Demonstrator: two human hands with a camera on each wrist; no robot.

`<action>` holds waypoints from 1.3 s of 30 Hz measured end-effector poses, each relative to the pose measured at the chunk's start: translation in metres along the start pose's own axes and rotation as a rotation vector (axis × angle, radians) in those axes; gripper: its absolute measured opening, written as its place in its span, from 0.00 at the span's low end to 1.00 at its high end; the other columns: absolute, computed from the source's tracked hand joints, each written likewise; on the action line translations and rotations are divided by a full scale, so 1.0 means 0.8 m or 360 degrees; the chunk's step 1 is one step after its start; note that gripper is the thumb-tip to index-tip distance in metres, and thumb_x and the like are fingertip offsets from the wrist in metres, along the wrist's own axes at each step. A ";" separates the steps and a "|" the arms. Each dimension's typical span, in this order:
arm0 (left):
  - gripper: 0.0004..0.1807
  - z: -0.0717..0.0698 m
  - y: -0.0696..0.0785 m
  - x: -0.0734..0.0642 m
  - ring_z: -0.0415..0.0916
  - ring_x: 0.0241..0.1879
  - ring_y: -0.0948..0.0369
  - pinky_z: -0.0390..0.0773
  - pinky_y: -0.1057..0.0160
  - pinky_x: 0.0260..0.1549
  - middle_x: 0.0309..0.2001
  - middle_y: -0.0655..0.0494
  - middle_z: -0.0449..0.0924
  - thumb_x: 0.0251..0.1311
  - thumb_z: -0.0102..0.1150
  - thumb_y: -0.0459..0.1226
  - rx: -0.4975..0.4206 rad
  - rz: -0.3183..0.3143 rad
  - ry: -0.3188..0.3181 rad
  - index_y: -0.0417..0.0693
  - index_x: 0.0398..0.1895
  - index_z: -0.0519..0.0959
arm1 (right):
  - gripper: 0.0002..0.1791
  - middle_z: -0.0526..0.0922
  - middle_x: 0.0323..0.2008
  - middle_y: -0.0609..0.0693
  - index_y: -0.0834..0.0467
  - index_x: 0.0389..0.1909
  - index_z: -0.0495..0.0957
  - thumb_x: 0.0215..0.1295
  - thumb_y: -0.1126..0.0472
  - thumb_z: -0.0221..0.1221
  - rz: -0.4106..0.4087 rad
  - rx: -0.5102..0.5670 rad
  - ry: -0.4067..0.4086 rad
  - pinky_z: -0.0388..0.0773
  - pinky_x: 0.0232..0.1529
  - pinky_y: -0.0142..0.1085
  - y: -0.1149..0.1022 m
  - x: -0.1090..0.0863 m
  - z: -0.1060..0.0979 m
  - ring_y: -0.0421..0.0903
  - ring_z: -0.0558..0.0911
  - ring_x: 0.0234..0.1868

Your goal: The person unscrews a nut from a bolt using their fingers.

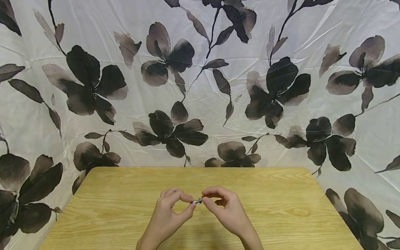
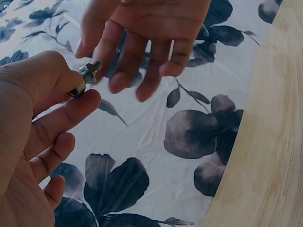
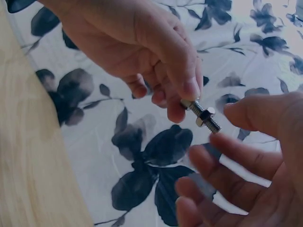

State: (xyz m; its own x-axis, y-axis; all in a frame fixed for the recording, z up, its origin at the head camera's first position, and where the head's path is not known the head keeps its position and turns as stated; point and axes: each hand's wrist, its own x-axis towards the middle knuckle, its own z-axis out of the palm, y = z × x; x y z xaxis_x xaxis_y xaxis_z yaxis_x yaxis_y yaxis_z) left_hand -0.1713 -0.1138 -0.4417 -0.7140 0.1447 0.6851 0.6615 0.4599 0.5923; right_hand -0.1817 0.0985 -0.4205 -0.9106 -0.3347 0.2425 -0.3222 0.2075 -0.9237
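Head view: silvery metal bolt with threaded shank (image 1: 197, 201) held up between the two hands, above a yellow wood-grain table (image 1: 114, 211). Left hand (image 1: 168, 210) pinches one end; right hand (image 1: 229, 213) at the other, contact too small to judge. Only this view gives both arms and the white cloth with dark flower print (image 1: 234, 115) rising beyond the hands.

Left wrist view: bolt's thick head shows between left thumb and forefinger, hidden in the right wrist view. Left hand's other fingers loosely bent, off the metal.

Right wrist view: best look at the silvery hexagonal metal nut (image 3: 206, 117), partway along the shank, on the side toward the right hand. Right hand loosely spread, thumb apart from the nut, not gripping; forefinger by the bare tip, touch uncertain.

Handling, by judgement: light, rigid, hardly fragile; smooth faces may slip. Best hold: head in left fingertips, nut's flats in right.
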 end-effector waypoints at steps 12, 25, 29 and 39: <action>0.13 0.000 -0.001 0.000 0.76 0.42 0.69 0.68 0.54 0.49 0.39 0.75 0.83 0.57 0.74 0.31 -0.0013 -0.0048 -0.0080 0.63 0.33 0.84 | 0.11 0.89 0.41 0.53 0.55 0.45 0.88 0.75 0.53 0.61 0.0019 -0.0006 -0.0097 0.84 0.43 0.36 0.003 0.002 0.000 0.51 0.87 0.42; 0.13 -0.002 -0.004 0.002 0.75 0.39 0.69 0.68 0.59 0.43 0.37 0.74 0.81 0.55 0.75 0.30 -0.0006 -0.0033 -0.0061 0.62 0.34 0.85 | 0.08 0.88 0.44 0.52 0.54 0.47 0.86 0.70 0.59 0.65 -0.0020 -0.0001 -0.0073 0.82 0.45 0.35 0.001 0.003 0.001 0.39 0.84 0.46; 0.14 -0.002 -0.005 0.003 0.75 0.39 0.69 0.68 0.59 0.43 0.36 0.73 0.81 0.55 0.74 0.30 -0.0003 -0.0028 -0.0058 0.62 0.34 0.85 | 0.07 0.88 0.45 0.52 0.55 0.46 0.86 0.70 0.60 0.66 -0.0071 0.0006 -0.0063 0.82 0.46 0.35 0.003 0.003 0.002 0.39 0.84 0.46; 0.16 -0.004 -0.004 0.004 0.74 0.42 0.66 0.70 0.57 0.44 0.38 0.72 0.82 0.52 0.76 0.29 0.0018 -0.0087 -0.0048 0.64 0.33 0.84 | 0.17 0.84 0.55 0.53 0.55 0.58 0.82 0.72 0.55 0.64 0.0015 0.0049 -0.0013 0.81 0.51 0.35 0.003 0.006 0.003 0.48 0.83 0.55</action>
State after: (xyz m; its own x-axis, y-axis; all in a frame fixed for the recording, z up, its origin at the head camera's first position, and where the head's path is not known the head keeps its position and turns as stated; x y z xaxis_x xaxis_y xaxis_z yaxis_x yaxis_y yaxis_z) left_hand -0.1746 -0.1174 -0.4402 -0.7559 0.1454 0.6384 0.6186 0.4779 0.6236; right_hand -0.1860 0.0952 -0.4224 -0.9114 -0.3402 0.2316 -0.3055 0.1822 -0.9346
